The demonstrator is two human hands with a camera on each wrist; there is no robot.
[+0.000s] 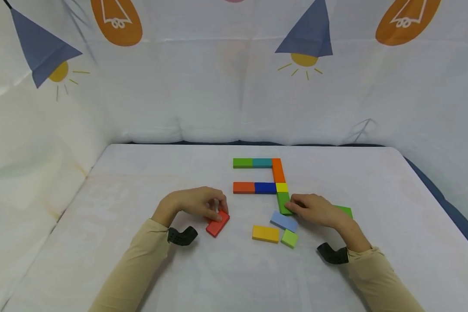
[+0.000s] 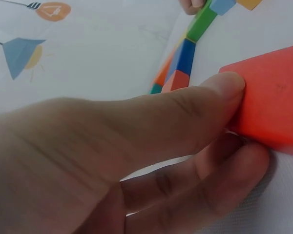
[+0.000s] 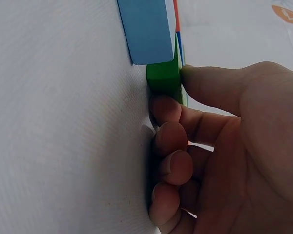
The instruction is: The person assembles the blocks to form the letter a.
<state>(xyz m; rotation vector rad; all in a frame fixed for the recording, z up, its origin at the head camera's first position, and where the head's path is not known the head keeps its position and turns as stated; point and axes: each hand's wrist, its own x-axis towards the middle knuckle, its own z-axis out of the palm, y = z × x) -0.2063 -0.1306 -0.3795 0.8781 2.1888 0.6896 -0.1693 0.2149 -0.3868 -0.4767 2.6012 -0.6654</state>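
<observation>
Two khaki sleeves (image 1: 134,264) reach in over the near part of a white tabletop (image 1: 226,277), black devices (image 1: 182,236) at the wrists and soft shadows beneath. Farther in, a yellow block (image 1: 265,234), a small lime block (image 1: 289,238) and a light blue block (image 1: 284,221) lie loose on the smooth, faintly marked white. To their left, the left hand (image 1: 200,203) pinches a red block (image 1: 217,224) between thumb and fingers, gap closed down to the piece. The right hand (image 1: 316,210) has its fingers bent, thumb and forefinger holding a corner of a green block (image 1: 283,202), which abuts a yellow cube (image 1: 281,187). From that cube a blue block (image 1: 265,188) and a red-orange block (image 1: 243,187) run left, while an orange block (image 1: 278,170) leads away to a teal block (image 1: 262,163) and a light green block (image 1: 242,163). Beyond, the table ends in rounded corners; behind it hangs white, creased fabric (image 1: 203,95), printed with blue lamps (image 1: 308,34) and orange bulbs (image 1: 121,37), which also closes the left side.
</observation>
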